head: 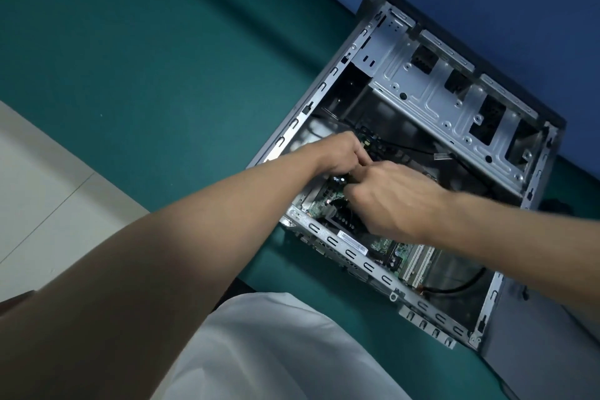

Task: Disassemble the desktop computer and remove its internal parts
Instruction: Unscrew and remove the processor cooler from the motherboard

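The teal counter (162, 58) fills the view from 9 to 12 o'clock. The desktop computer case (357, 257) lies on its side on it toward 3 o'clock, open face up, which lets both arms reach straight down into it. Its side cover is already off. The flat grey sheet (535, 344) at 5 o'clock may be that cover, though I cannot be sure.

Inside, the bare metal drive cage (431, 97) spans the far side at 1 o'clock, with nothing visible in its bays. The green motherboard (401, 250) is still seated on the case floor at the near side. Its white expansion slots (418, 265) and a black cable (454, 289) looping at 4 o'clock are still in place.

The left hand (341, 156) and right hand (399, 201) meet over the middle of the board, tips touching. The left fingers (360, 153) are curled with the tips bunched. The right fingers are bent downward and hidden under the hand. Whether they pinch a plug, a clip or a screw cannot be told, as the knuckles cover the spot.

Judging by the pose, one hand steadies while the other works a small connector or catch loose. The job looks about midway, with the board and wiring still to come out.
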